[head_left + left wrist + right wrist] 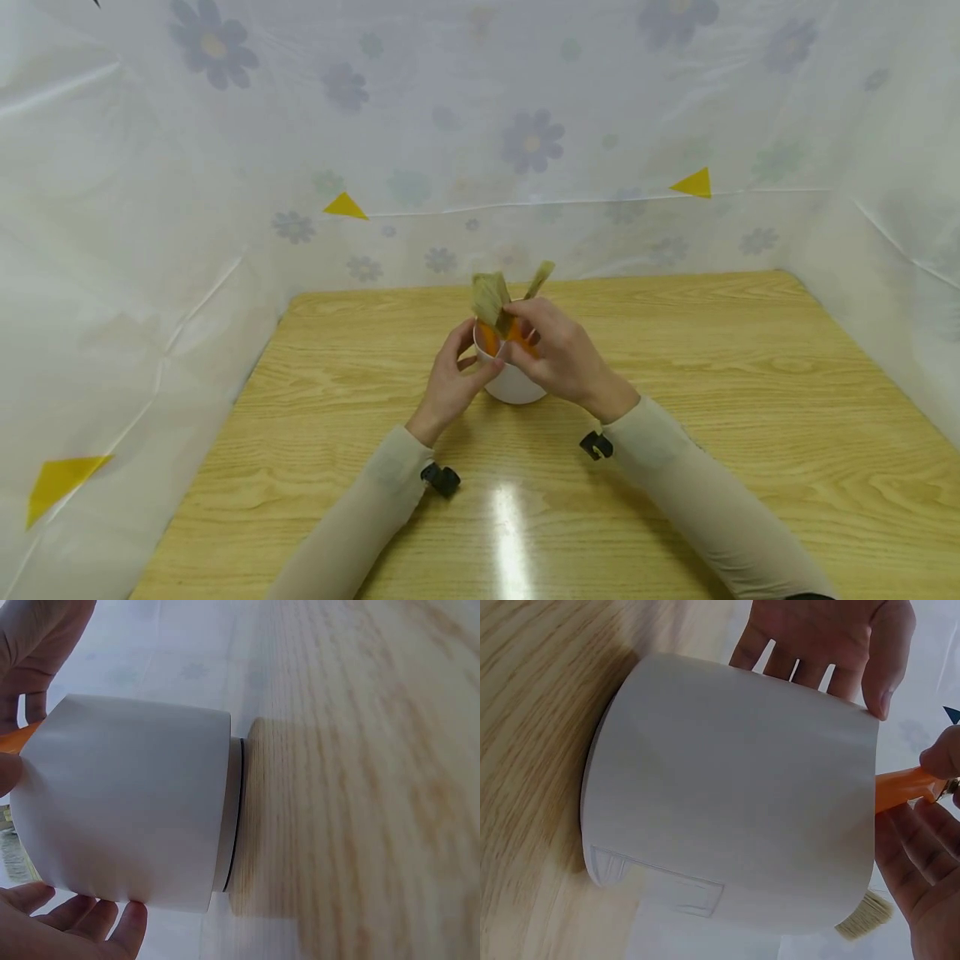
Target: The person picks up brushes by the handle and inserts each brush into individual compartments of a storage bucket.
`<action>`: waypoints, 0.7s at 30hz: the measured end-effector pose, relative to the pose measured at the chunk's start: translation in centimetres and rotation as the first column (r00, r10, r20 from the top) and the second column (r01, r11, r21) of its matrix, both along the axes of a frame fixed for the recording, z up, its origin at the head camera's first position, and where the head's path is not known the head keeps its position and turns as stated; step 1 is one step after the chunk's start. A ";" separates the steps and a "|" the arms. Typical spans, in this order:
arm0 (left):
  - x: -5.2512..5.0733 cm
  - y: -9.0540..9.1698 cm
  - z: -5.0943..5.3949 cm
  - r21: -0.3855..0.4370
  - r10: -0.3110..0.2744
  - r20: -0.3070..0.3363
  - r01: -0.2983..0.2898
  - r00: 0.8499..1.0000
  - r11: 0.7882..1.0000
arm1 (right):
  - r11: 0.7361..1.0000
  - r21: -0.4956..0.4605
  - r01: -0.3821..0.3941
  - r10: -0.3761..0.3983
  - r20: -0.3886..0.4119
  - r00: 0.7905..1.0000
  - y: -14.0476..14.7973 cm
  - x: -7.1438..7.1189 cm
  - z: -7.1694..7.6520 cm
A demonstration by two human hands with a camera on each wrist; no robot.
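Note:
A white round container (517,387) stands on the table. My left hand (450,383) grips it from the left, fingers on its side and thumb by the rim. Above the opening, my right hand (570,350) pinches a flat paintbrush whose pale bristles (487,296) point up. In the right wrist view the orange brush handle (904,789) reaches past the rim, with fingers of the right hand (937,885) about it. Another brush (542,277) sticks up behind the right hand. The handles' lower ends are hidden inside the container (127,802).
The wood-grain table (337,375) runs to a flowered plastic sheet (450,150) at the back, with more sheeting on both sides. Yellow tape triangles (347,206) mark the sheets. Black clips (441,480) sit at the cuffs.

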State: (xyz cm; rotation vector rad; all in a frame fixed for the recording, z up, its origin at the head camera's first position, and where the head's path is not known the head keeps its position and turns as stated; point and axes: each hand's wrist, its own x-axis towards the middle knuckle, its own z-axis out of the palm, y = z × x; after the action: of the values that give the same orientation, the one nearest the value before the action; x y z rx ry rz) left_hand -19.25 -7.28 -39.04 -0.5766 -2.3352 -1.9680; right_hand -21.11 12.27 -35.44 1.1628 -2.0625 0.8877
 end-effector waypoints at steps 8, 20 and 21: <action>0.9 0.0 1.6 -0.011 -0.023 0.012 0.023 1.000 1.000 | 1.000 -0.005 0.021 -0.021 -0.003 1.000 0.0 -0.1 -0.7; 0.8 -0.1 1.5 -0.002 -0.030 0.017 0.030 0.999 1.000 | 0.998 0.035 0.054 -0.055 0.028 0.998 0.0 0.0 -1.4; 0.8 -0.1 1.4 -0.003 -0.032 0.015 0.032 0.999 0.999 | 0.998 0.039 0.056 -0.057 0.029 0.998 0.1 0.0 -1.4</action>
State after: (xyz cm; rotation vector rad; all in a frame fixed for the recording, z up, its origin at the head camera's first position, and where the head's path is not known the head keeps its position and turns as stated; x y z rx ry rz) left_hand -18.46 -7.34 -37.60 -0.6051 -2.3528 -1.9886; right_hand -21.09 12.33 -36.87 1.1114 -2.1349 0.8471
